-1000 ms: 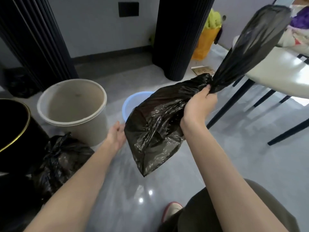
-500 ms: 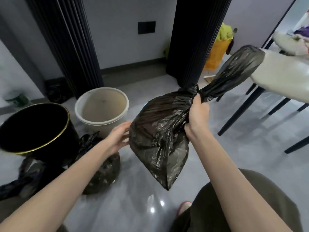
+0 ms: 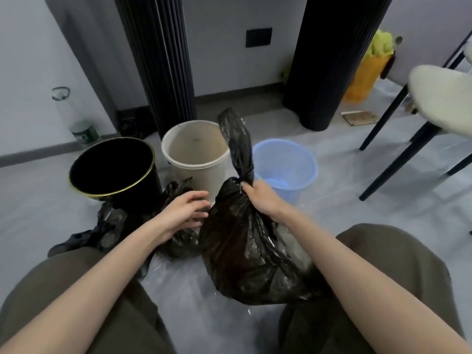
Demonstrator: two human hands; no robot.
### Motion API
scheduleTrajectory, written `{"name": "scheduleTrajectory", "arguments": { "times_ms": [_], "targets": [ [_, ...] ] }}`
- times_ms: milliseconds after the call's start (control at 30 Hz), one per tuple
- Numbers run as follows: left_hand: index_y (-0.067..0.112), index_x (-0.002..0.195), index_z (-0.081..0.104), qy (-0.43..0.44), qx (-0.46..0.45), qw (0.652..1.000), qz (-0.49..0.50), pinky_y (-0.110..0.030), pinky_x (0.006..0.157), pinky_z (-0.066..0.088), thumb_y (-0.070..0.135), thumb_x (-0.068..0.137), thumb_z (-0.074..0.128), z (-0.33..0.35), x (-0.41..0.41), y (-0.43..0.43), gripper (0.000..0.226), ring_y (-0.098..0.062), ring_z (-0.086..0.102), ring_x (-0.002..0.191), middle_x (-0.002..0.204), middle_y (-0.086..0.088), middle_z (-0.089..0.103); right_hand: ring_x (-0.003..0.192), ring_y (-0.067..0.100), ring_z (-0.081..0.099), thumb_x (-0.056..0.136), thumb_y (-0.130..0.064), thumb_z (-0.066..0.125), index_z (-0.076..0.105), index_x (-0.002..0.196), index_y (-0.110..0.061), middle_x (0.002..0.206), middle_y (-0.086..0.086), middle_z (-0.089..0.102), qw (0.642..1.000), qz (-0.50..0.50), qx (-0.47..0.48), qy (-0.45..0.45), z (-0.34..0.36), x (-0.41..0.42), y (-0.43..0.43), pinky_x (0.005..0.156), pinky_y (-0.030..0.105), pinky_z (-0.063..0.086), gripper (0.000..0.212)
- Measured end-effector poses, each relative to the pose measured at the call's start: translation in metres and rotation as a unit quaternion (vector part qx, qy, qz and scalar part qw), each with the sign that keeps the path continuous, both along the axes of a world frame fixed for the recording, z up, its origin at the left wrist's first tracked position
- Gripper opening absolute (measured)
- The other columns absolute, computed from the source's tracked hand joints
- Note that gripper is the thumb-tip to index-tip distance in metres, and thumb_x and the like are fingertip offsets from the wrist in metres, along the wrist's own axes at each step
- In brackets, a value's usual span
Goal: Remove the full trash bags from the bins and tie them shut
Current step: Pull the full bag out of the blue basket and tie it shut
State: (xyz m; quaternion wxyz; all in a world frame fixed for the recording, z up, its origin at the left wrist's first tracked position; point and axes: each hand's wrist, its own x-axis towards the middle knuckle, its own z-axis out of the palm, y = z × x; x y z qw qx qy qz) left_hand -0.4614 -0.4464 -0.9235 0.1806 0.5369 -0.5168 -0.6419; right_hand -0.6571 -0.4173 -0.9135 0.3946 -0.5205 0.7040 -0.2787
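Where its gathered neck narrows, the full black trash bag [image 3: 250, 256] is gripped by the right hand [image 3: 261, 198], fingers curled tight around the twisted plastic; the loose top is seen standing upward above the fist; the bulging body is set low against the grey floor [image 3: 383, 200], between the person's knees. The left hand [image 3: 182, 212] is held just beside the bag, fingers spread and relaxed, nothing grasped; whether its fingertips touch the plastic cannot be told. A second black trash bag [image 3: 178, 244] is found on the floor beneath that hand, with crumpled black plastic trailing off to the left. Three bins are ranged behind in a row: black bin with gold rim [image 3: 115, 172], left; beige bin [image 3: 196, 159], middle; blue mesh bin [image 3: 286, 162], right. Also noted: white-seated chair [image 3: 439, 98], far right; orange bag [image 3: 362, 75], by the wall; plastic bottle [image 3: 84, 131], far left.
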Motion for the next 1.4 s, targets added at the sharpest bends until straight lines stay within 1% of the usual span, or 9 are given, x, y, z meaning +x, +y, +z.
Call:
{"name": "scheduleTrajectory", "arguments": {
  "times_ms": [367,467,600,733,867,933,1133,1300,1400],
  "targets": [
    [0.020,0.149,-0.008,-0.079,-0.218,0.973,-0.020,-0.029,0.116,0.019,0.040,0.063,0.084,-0.017,-0.007,0.029,0.127,-0.014,0.018,0.143,0.156,0.000,0.014,0.108,0.036,0.058,0.102,-0.033,0.035,0.057,0.116,-0.002,0.118,0.023,0.061,0.914,0.273,0.060,0.296,-0.062,0.025,0.031,0.083,0.037,0.042,0.041],
    [0.018,0.146,-0.019,-0.292,-0.459,0.825,-0.151,-0.047,0.118,0.000,0.051,0.057,0.083,-0.020,-0.002,0.040,0.140,-0.026,-0.013,0.145,0.156,-0.007,-0.012,0.110,0.036,0.058,0.101,-0.041,0.033,0.058,0.115,-0.005,0.118,0.021,0.062,0.888,0.289,0.055,0.354,-0.067,0.025,0.032,0.083,0.039,0.044,0.046],
    [0.014,0.142,0.021,-0.416,-0.635,0.628,-0.173,-0.065,0.109,0.021,0.023,0.074,0.065,-0.038,0.004,0.048,0.082,-0.039,0.019,0.138,0.141,-0.018,0.019,0.104,0.035,0.060,0.100,-0.043,0.035,0.061,0.109,-0.005,0.112,0.019,0.064,0.877,0.316,0.052,0.357,-0.073,0.026,0.030,0.079,0.037,0.044,0.047],
    [0.018,0.118,0.061,-0.447,-0.720,0.503,-0.169,-0.059,0.107,0.032,-0.004,0.089,0.005,-0.044,0.009,0.042,0.067,-0.028,0.033,0.124,0.130,-0.010,0.031,0.101,0.035,0.061,0.099,-0.045,0.038,0.062,0.108,-0.005,0.109,0.019,0.065,0.870,0.338,0.039,0.356,-0.077,0.031,0.030,0.078,0.036,0.044,0.048],
    [0.020,0.091,0.071,-0.528,-0.662,0.439,-0.301,-0.061,0.112,0.018,0.008,0.086,0.047,-0.037,0.015,0.041,0.027,-0.029,0.025,0.140,0.150,-0.007,0.032,0.106,0.033,0.060,0.097,-0.048,0.040,0.059,0.116,-0.014,0.112,0.016,0.065,0.860,0.368,0.019,0.352,-0.081,0.034,0.029,0.082,0.038,0.046,0.043],
    [0.018,0.113,0.064,-0.542,-0.548,0.478,-0.422,-0.057,0.114,0.002,0.011,0.086,0.051,-0.034,0.019,0.037,0.031,-0.026,0.016,0.145,0.151,-0.005,0.032,0.105,0.032,0.060,0.096,-0.050,0.041,0.058,0.116,-0.018,0.110,0.015,0.065,0.854,0.376,0.010,0.360,-0.084,0.034,0.028,0.080,0.037,0.045,0.041],
    [0.016,0.067,0.056,-0.171,0.000,0.942,-0.287,-0.024,0.059,0.046,0.011,0.091,0.044,-0.022,0.019,0.031,0.027,-0.015,0.042,0.053,0.053,0.002,0.042,0.106,0.031,0.059,0.093,-0.038,0.050,0.056,0.115,-0.018,0.109,0.013,0.065,0.836,0.379,-0.028,0.397,-0.081,0.038,0.027,0.076,0.035,0.042,0.030],
    [0.015,0.096,0.064,0.154,0.264,0.952,0.013,-0.016,0.044,0.036,0.028,0.100,0.038,-0.021,0.018,0.029,0.030,-0.004,0.022,0.035,0.043,0.009,0.022,0.104,0.033,0.060,0.094,-0.037,0.047,0.053,0.117,-0.014,0.111,0.013,0.065,0.844,0.346,-0.034,0.409,-0.085,0.046,0.029,0.075,0.037,0.043,0.033],
    [0.024,0.111,0.061,0.164,0.221,0.956,0.104,-0.016,0.043,0.038,0.037,0.099,0.039,-0.031,0.016,0.035,0.028,-0.005,0.026,0.038,0.046,0.008,0.027,0.104,0.032,0.060,0.094,-0.037,0.045,0.052,0.117,-0.017,0.111,0.011,0.064,0.843,0.346,-0.044,0.409,-0.088,0.046,0.030,0.072,0.036,0.041,0.031]
  ]
}}
